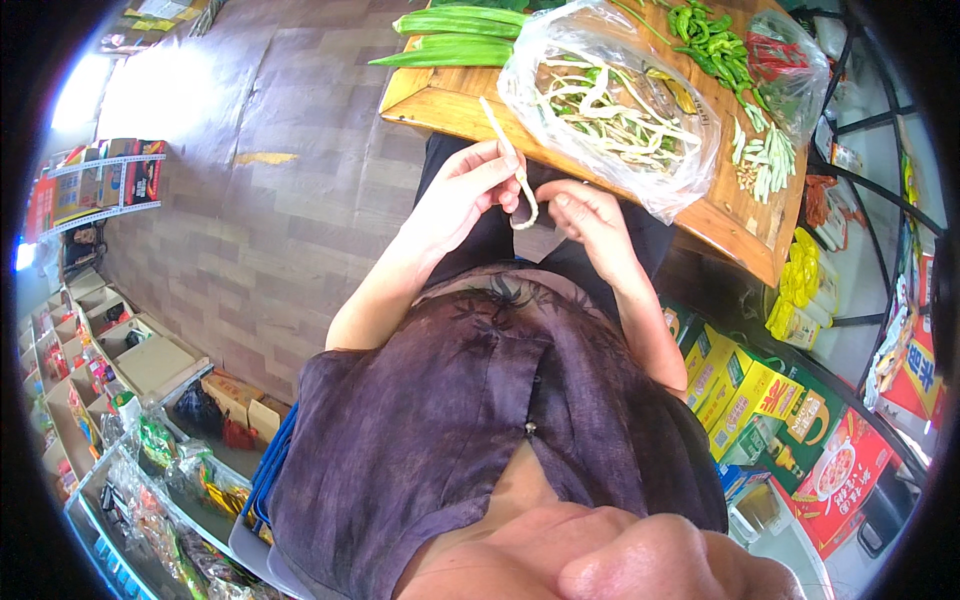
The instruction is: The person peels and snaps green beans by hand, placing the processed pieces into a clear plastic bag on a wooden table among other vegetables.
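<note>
Over my lap, my left hand (pixel 480 176) pinches a long pale bean pod (pixel 529 196), whose lower end curls down between my hands. Close to that curled end is my right hand (pixel 585 214), its fingers bent; whether they touch anything I cannot tell. Beyond my hands, a clear plastic bag (pixel 517 82) lies open on the wooden table (pixel 739 232) with many pale pods (pixel 600 97) in it. To its right are a pile of shelled white-green beans (pixel 776 161) and a heap of green peppers (pixel 712 45). Long green ridged vegetables (pixel 465 37) lie at the table's left.
A clear bag with something red (pixel 784 60) stands at the table's right edge. Printed cartons (pixel 750 397) and yellow-wrapped packs (pixel 802 292) are on my right. Shelf bins with packaged goods (pixel 150 450) stand at lower left, a rack of boxes (pixel 105 184) at far left.
</note>
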{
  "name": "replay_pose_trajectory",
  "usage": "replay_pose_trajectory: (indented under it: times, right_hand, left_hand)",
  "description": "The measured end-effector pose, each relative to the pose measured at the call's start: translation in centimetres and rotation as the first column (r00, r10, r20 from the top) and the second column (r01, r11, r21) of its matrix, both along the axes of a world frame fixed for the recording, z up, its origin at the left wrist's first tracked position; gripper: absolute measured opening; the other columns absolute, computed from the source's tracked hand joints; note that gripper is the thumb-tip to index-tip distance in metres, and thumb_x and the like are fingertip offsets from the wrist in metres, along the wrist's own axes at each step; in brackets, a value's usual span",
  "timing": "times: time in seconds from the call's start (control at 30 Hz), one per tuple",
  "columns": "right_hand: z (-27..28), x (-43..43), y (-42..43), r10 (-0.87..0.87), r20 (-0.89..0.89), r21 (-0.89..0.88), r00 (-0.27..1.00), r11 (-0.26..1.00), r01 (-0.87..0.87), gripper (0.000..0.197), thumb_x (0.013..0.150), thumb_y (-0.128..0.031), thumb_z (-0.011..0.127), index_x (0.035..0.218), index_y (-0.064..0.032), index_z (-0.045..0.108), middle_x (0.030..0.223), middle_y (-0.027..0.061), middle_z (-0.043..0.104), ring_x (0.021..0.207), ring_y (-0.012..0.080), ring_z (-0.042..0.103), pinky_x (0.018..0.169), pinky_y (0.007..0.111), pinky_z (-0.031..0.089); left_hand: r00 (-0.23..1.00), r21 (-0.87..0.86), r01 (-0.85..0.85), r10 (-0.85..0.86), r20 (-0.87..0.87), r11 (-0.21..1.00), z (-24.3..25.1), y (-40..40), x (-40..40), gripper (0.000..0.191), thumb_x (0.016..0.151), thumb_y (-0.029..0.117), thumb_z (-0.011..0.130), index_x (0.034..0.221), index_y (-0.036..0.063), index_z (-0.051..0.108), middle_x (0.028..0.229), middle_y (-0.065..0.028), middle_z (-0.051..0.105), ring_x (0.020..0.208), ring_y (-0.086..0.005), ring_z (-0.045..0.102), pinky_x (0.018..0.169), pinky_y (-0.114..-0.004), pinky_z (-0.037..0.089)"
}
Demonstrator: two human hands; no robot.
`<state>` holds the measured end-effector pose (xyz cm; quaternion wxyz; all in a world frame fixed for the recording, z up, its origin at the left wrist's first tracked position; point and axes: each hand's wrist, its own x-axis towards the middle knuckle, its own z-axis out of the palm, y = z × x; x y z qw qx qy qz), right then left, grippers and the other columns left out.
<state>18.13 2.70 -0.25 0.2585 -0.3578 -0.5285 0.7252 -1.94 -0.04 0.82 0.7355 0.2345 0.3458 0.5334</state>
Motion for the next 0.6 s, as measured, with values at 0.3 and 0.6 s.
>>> replay_pose_trajectory:
  times: [0.3,0.6]
  right_hand:
    - [-1.2,-1.5,-0.8,0.003,0.017,0.200,1.000,0.980,-0.007,0.017,0.093,-0.014,0.056,0.091,0.0013,0.063,0.078,-0.0022,0.060,0.070,0.0040,0.049,0.061,0.021,0.041]
    - [-0.5,-1.3,-0.8,-0.028,0.040,0.152,0.999,0.988,0.022,0.015,0.091,-0.014,0.059,0.083,-0.0011,0.062,0.070,-0.0049,0.053,0.065,0.0029,0.045,0.057,0.021,0.038]
  left_hand:
    - [0.999,0.022,0.031,-0.032,0.012,0.999,-1.3,0.2,0.4,0.022,0.094,0.022,0.054,0.096,0.0009,0.055,0.076,-0.0016,0.053,0.068,-0.0109,0.049,0.063,-0.023,0.041]
    - [0.923,0.151,0.121,-0.055,-0.382,0.981,-1.3,-0.3,0.8,0.009,0.089,0.008,0.059,0.093,0.0011,0.061,0.084,-0.0022,0.061,0.076,-0.0078,0.054,0.071,-0.021,0.045]
